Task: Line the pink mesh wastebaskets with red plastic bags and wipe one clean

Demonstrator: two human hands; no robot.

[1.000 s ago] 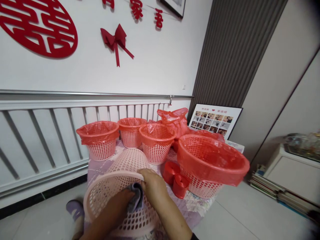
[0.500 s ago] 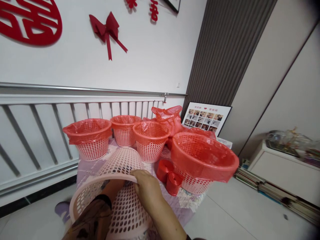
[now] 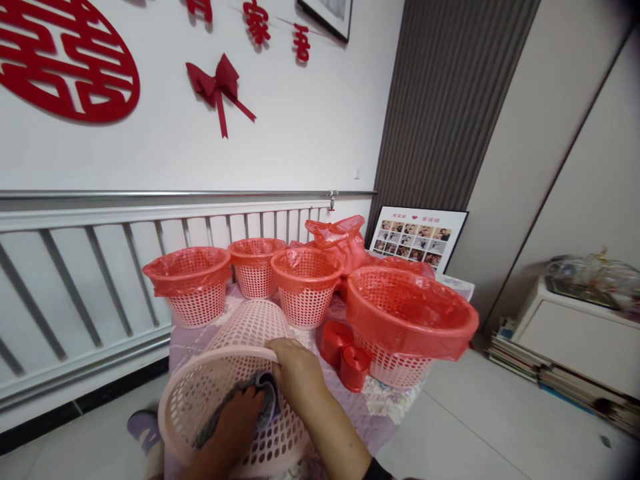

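Note:
A pink perforated plastic wastebasket (image 3: 253, 321) lies tipped on its side, its open mouth towards me. My right hand (image 3: 296, 365) is closed on its rim at the upper right. Inside the basket, my left hand (image 3: 239, 415) presses a grey cloth (image 3: 270, 393) against the inner wall, with the fingers closed over it. Two red rolls, a larger roll (image 3: 333, 339) and a smaller roll (image 3: 355, 368), stand just right of my right hand.
Red-lined baskets stand around the table: a left one (image 3: 197, 305), two behind (image 3: 256, 279) (image 3: 306, 303) and a large right one (image 3: 395, 365). A bunched red plastic bag (image 3: 345, 245) sits behind. A radiator (image 3: 107, 280) runs along the wall; a photo board (image 3: 417, 233) leans right.
My left hand has come from deep in the basket towards its mouth, and the grey cloth now shows. The right hand keeps its hold on the rim. The view has shifted slightly.

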